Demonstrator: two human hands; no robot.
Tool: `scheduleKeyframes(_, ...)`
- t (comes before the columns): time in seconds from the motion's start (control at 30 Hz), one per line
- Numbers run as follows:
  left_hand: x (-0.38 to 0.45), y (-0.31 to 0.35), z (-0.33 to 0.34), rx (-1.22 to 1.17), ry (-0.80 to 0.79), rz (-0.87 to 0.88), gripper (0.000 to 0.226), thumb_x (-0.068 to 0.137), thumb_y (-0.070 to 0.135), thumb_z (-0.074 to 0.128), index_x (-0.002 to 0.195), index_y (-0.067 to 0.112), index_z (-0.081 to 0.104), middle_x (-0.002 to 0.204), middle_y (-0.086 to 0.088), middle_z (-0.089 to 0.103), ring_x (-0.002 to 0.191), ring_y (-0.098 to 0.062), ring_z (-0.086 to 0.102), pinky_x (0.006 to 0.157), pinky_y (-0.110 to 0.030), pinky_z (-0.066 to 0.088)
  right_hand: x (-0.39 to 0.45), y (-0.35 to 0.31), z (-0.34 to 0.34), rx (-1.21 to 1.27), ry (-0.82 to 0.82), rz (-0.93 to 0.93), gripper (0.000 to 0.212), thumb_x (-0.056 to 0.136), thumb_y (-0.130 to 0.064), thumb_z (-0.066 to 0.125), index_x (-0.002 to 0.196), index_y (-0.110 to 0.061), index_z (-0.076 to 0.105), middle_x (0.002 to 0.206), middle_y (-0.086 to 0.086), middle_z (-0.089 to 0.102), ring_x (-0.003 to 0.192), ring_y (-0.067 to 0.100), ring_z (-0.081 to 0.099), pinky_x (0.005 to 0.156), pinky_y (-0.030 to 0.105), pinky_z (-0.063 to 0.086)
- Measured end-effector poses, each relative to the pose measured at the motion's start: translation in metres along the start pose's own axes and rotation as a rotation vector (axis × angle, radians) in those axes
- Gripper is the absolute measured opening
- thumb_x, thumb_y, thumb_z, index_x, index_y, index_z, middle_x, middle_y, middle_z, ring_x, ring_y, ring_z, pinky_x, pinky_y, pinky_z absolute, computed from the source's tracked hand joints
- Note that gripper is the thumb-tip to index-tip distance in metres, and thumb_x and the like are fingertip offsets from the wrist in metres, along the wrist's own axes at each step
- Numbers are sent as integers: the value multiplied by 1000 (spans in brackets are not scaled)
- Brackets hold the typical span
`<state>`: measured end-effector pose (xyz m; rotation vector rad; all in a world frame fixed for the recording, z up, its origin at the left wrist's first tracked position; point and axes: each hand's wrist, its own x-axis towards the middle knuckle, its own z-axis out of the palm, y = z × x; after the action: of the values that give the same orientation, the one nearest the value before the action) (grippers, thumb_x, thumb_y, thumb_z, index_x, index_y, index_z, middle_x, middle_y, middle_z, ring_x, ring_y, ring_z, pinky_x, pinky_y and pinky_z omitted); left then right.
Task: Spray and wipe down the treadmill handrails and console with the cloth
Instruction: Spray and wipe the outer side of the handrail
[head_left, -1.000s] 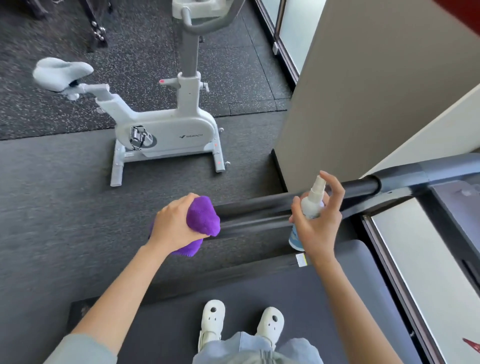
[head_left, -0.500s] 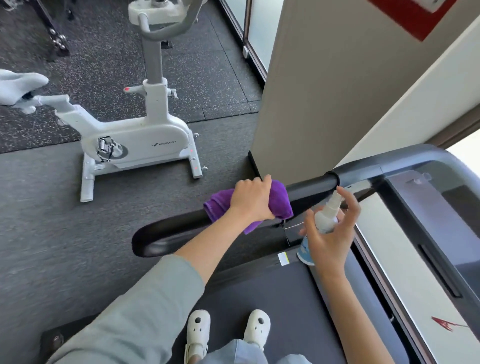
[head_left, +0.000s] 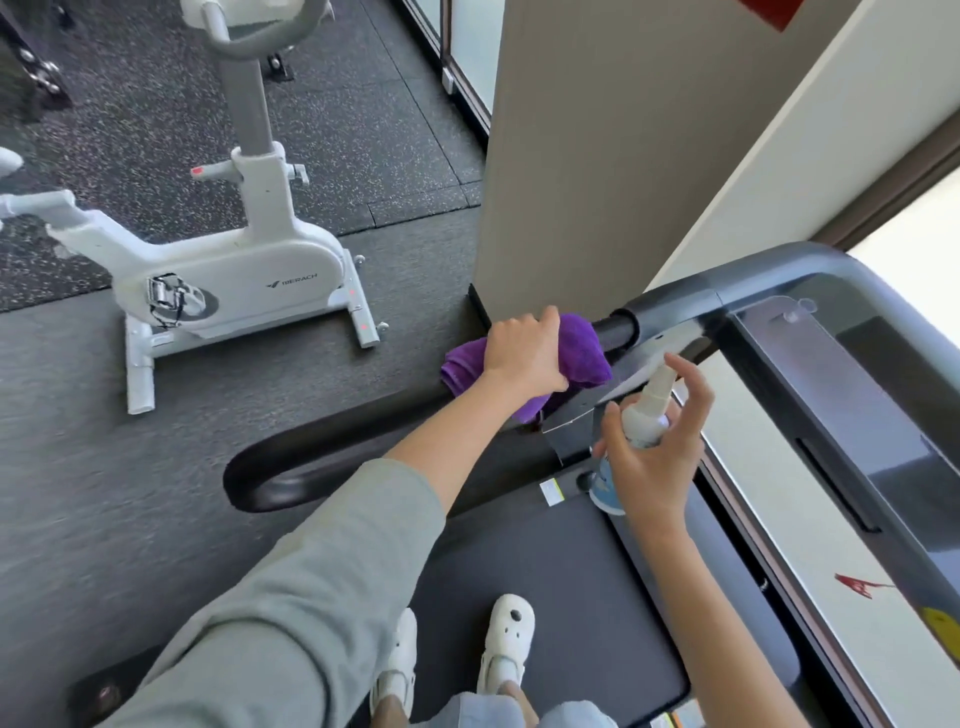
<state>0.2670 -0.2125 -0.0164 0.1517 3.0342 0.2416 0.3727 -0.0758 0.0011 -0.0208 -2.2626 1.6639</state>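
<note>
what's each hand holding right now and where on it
The left hand grips the purple cloth across its bunched middle, pressing it onto the handrail. The right hand holds the spray bottle round its body.

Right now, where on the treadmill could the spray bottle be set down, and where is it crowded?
Free: the belt between the white shoes and the right hand. The handrail is bare toward its curved end, but rounded. Crowded: the rail's far end, where the left hand grips the purple cloth beside the spray bottle.
</note>
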Motion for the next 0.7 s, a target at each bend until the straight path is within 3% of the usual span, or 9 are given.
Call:
scheduleKeyframes(0.07, -21, -25, 0, -20, -1, -15, 65, 70, 45, 76, 116, 10, 45, 105, -9, 66, 95, -33, 65, 68, -34, 37, -1, -7, 11, 22, -8, -11, 68, 87, 7, 63, 122, -46, 41, 73, -1, 60, 46, 27, 60, 49, 35, 54)
scheduleKeyframes(0.17, -58, -69, -4, -36, -21, -13, 70, 68, 55, 74, 115, 12, 45, 106, -7, 66, 96, -33, 65, 72, -37, 43, -8, -15, 33, 46, -37, -35, 62, 87, 9, 62, 126, -35, 39, 74, 8, 59, 47, 30, 59, 49, 31, 52)
scheduleKeyframes(0.37, -147, -161, -24, -91, -101, -115, 91, 57, 84, 64, 123, 26, 45, 116, 5, 64, 104, -23, 64, 79, -36, 42, -37, -29, 86, 31, -122, -37, 60, 86, 4, 63, 126, -35, 41, 74, 15, 58, 50, 33, 60, 58, 49, 56)
scheduleKeyframes(0.57, -207, -212, -23, -335, -78, -337, 109, 51, 80, 72, 136, 27, 31, 134, 5, 54, 119, -23, 56, 92, -39, 42, -58, -41, 120, 10, -192, -90, 61, 85, 5, 64, 127, -32, 40, 75, 18, 56, 55, 39, 58, 63, 53, 54)
scheduleKeyframes(0.7, -196, -211, -23, -436, -142, -234, 107, 53, 79, 71, 137, 27, 32, 138, 5, 48, 126, -20, 47, 100, -39, 36, -60, -46, 124, 3, -174, -88, 58, 84, -4, 64, 127, -36, 40, 77, 17, 57, 57, 40, 58, 64, 56, 53)
